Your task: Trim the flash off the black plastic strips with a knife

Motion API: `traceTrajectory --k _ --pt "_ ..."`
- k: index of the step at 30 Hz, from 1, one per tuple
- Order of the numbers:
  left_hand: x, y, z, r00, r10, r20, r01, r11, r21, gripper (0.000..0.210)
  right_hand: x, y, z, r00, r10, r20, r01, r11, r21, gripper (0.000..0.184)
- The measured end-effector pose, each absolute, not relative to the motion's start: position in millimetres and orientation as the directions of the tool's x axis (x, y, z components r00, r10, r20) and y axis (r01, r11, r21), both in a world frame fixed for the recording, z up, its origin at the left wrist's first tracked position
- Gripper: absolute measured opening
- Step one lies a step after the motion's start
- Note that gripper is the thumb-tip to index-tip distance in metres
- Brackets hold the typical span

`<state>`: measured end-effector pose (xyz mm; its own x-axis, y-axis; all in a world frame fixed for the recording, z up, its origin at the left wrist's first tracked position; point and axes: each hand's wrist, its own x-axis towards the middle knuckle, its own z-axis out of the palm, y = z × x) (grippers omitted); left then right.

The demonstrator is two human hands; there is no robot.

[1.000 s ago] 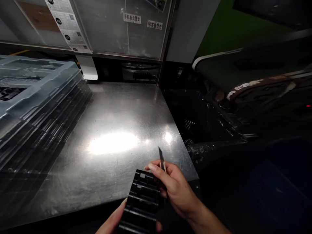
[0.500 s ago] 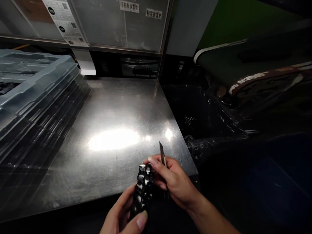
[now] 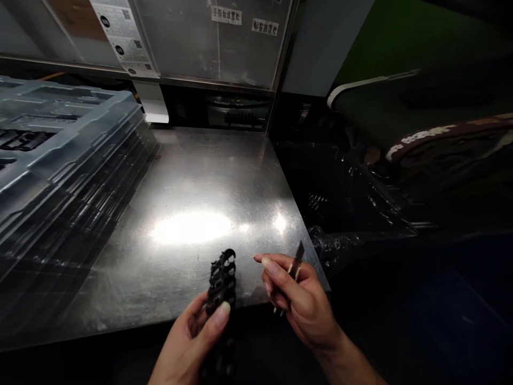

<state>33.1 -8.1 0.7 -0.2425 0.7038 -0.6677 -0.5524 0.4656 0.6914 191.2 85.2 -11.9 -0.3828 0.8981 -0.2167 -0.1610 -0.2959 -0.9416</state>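
A long black moulded part (image 3: pixel 223 280) with a row of ring-like openings stands tilted in my left hand (image 3: pixel 192 337), whose thumb presses on its side. Its lower end fades into the dark below the table edge. My right hand (image 3: pixel 304 299) is apart from the part, to its right, with thumb and index finger close together. Across the fingers of that hand lies a utility knife (image 3: pixel 297 260), its dark blade pointing up and away from me. Most of the knife's handle is hidden by the fingers.
Stacked clear plastic trays (image 3: pixel 100 155) stand at the left, with black parts (image 3: pixel 24 140) in the top one. A steel table (image 3: pixel 192 176) lies before me. Beyond its right edge is a black plastic-lined bin (image 3: pixel 332 182). A label strip (image 3: pixel 124 43) hangs on the back panel.
My right hand has come away from the black part and moved right with the knife. My left hand has turned the part and shifted slightly left. The view has swung a little left.
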Motion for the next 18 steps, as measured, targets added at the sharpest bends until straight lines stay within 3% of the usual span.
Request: traceTrajectory --k 5,8,11,14,16,18 --pt "25 13 20 -0.251 0.704 -0.664 -0.683 0.358 0.637 0.033 180 66 -13 -0.551 0.803 -0.227 -0.108 -0.338 -0.935 0.026" --pt "25 18 21 -0.276 0.672 -0.688 -0.729 0.321 0.605 0.029 170 58 -12 -0.551 0.805 -0.22 -0.108 -0.33 -0.938 0.025" --pt "28 19 22 -0.3 0.651 -0.697 -0.727 0.318 0.609 0.028 165 58 -9 -0.522 0.845 -0.118 -0.13 -0.216 -0.968 0.013" --pt "28 18 23 -0.275 0.655 -0.704 -0.72 0.345 0.602 0.026 167 62 -8 -0.56 0.82 -0.12 -0.123 -0.225 -0.967 0.02" --pt "22 12 21 -0.251 0.683 -0.686 -0.641 0.413 0.646 0.032 171 66 -9 -0.537 0.82 -0.197 -0.152 -0.323 -0.934 0.027" --pt "13 2 17 -0.343 0.692 -0.635 -0.419 0.493 0.763 0.04 177 69 -8 -0.464 0.846 -0.261 -0.236 -0.402 -0.885 0.03"
